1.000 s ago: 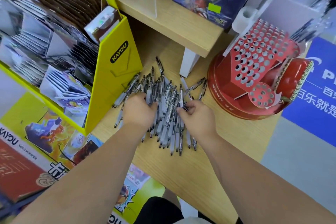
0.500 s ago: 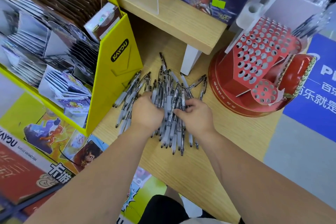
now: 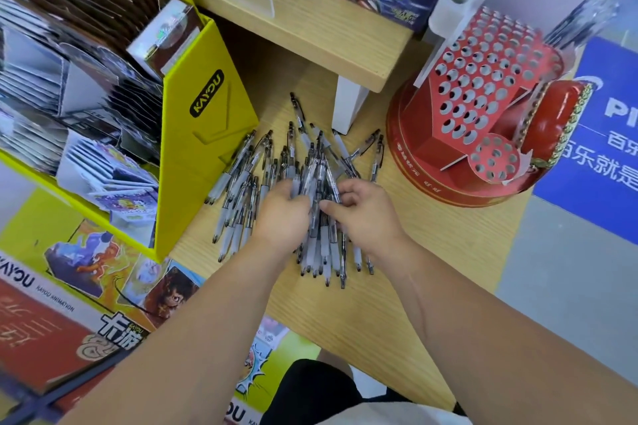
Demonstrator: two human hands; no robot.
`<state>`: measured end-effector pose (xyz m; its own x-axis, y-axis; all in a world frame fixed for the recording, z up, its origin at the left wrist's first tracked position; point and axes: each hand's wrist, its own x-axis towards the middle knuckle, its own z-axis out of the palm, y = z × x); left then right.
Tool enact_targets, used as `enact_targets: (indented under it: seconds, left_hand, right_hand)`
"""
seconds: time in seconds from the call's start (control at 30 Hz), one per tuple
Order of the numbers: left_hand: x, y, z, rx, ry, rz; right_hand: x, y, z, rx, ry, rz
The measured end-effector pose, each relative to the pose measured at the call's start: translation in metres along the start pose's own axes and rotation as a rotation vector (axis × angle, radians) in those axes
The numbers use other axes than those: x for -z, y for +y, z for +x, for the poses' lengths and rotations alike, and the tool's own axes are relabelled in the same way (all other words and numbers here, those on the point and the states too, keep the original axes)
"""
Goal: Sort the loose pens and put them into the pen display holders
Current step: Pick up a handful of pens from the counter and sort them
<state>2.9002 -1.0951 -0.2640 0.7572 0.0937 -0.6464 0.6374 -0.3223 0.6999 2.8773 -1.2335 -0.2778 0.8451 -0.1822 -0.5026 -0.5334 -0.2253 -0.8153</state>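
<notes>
The loose pens [image 3: 312, 162] lie in a fanned heap on the wooden counter [image 3: 431, 252], between the yellow Kayou card display [image 3: 207, 107] on one side and the red pen display holder [image 3: 428, 152] on the other, with tips mostly pointing toward the person. They look alike: clear barrels, pale frosted grips near the tip and dark clips at the far end. They overlap and cross at odd angles, so any colour difference is too small to tell. The left hand [image 3: 281, 214] has its fingers curled into the middle of the heap round a bunch of them. The right hand [image 3: 366, 214], touching the same bunch, pinches a few between thumb and fingers. The likely trouble is the tangle itself. Clips may hook on neighbouring barrels, so lifting a handful could drag strays along and send them rolling off the counter's near edge. A thick, uneven bunch may also slip in the grasp. The holder's round holes all look empty and narrow, so pens that are not squared up would probably jam or miss when they are offered to the slanted panel.
</notes>
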Motion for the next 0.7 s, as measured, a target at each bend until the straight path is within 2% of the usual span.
enact_targets:
  seconds: [0.07, 0.27, 0.53, 0.7]
  left_hand:
    - [-0.001, 0.001, -0.001, 0.044, 0.02, -0.09]
    - [0.004, 0.005, -0.003, -0.033, -0.021, -0.06]
    - [0.009, -0.006, -0.008, 0.058, -0.177, -0.272]
    - [0.005, -0.011, -0.01, 0.078, -0.183, -0.326]
  right_hand:
    - [0.0, -0.002, -0.003, 0.013, -0.011, -0.011]
    - [0.004, -0.01, -0.006, 0.006, -0.046, 0.029]
    - [0.014, -0.012, -0.015, -0.019, -0.048, 0.137]
    - [0.016, -0.012, -0.018, -0.067, -0.003, 0.214]
